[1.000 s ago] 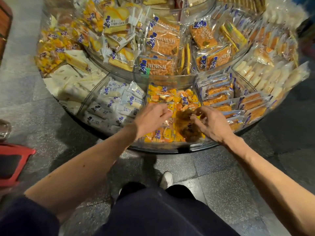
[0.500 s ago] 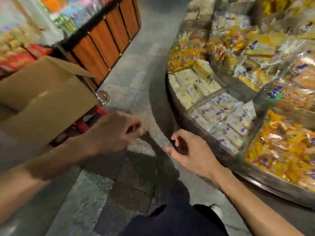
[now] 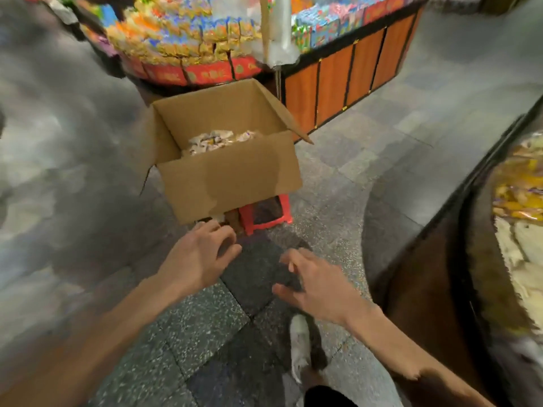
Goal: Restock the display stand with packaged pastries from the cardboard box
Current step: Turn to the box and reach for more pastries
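Step in hand: reach for a load, both hands empty, my left hand [image 3: 199,257] with fingers loosely curled just short of the near wall of the cardboard box [image 3: 232,183], my right hand [image 3: 314,286] beside it, fingers spread, grasping nothing. Cardboard box: open, flaps up, propped on a red stool [image 3: 264,220], packaged pastries [image 3: 217,142] lying low inside; the next move, I judge, calls for reaching over that wall to gather some. Display stand [image 3: 420,289]: at my right, blurred, holding yellow and pale packets.
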